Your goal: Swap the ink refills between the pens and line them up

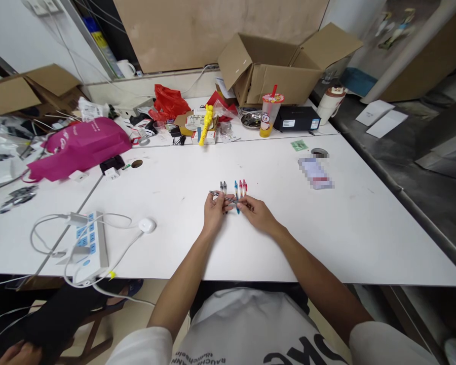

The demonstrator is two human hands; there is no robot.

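Observation:
A slim dark pen (228,198) is held level between my two hands, above the white table (197,258). My left hand (215,210) pinches its left part, and my right hand (255,212) has its fingers closed at the right end. Just beyond the hands, two black-tipped pens (223,186) lie side by side. A blue pen (236,187) lies to their right, its lower part partly hidden by the held pen and fingers. Two red pens (242,187) lie beside it, partly covered by my right hand.
A power strip (95,253) with white cables lies at left, near a magenta bag (87,144). Along the back stand an open carton (281,76), a cup with a straw (269,114) and a black box (297,119). Another person's hand (23,353) shows at lower left.

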